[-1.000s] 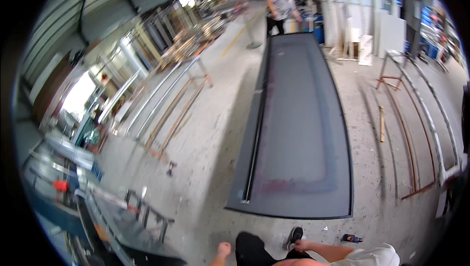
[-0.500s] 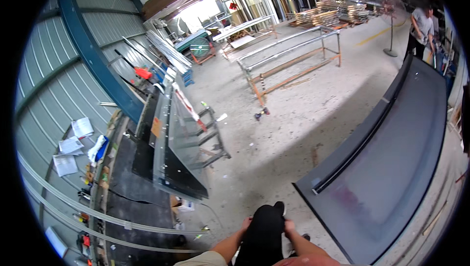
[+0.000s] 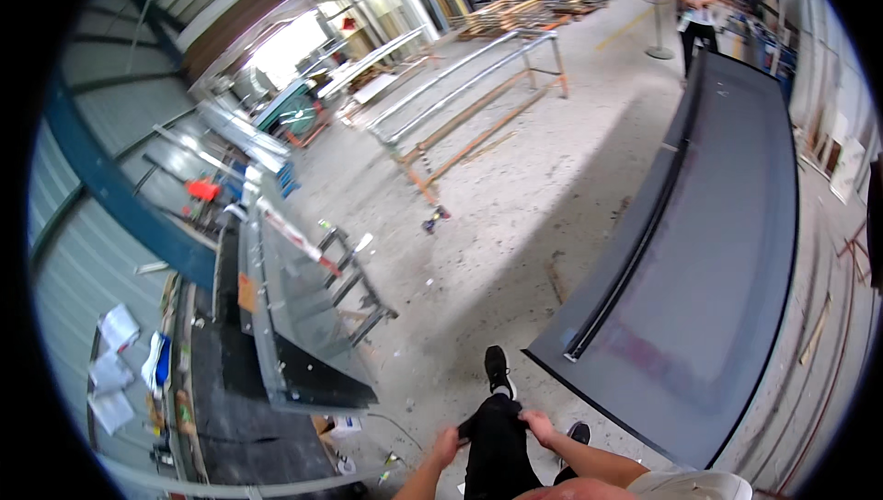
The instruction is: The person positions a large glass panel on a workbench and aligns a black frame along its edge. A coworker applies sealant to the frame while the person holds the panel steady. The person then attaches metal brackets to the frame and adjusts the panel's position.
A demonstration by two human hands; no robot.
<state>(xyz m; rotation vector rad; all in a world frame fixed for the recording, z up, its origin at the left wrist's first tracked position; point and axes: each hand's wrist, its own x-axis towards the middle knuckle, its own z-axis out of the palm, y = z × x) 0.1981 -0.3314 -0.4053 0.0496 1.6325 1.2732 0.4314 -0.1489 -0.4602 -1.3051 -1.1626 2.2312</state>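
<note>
At the bottom centre my left hand [image 3: 446, 447] has its fingers closed on black cloth at the left side of my raised trouser leg [image 3: 499, 449]. On the opposite side, my right hand [image 3: 539, 427] pinches the same trouser leg near the knee. The cloth is pulled outward between the two hands. Beyond them a black shoe [image 3: 497, 367] with a grey sock sticks out past the hem. My other shoe [image 3: 579, 433] shows beside my right forearm.
To the right stands a long grey-topped table [image 3: 708, 252] with a black bar [image 3: 635, 256] along it. Glass panels [image 3: 308, 316] lean beside a dark workbench [image 3: 235, 399] at left. A power drill [image 3: 435, 218] lies near an orange-legged metal frame [image 3: 478, 100]. A person [image 3: 694, 3] stands far right.
My view has swung right, so the surroundings sit further left. The trouser leg's shoe now shows more fully, and both hands stand further out from the leg. The far person has straightened up.
</note>
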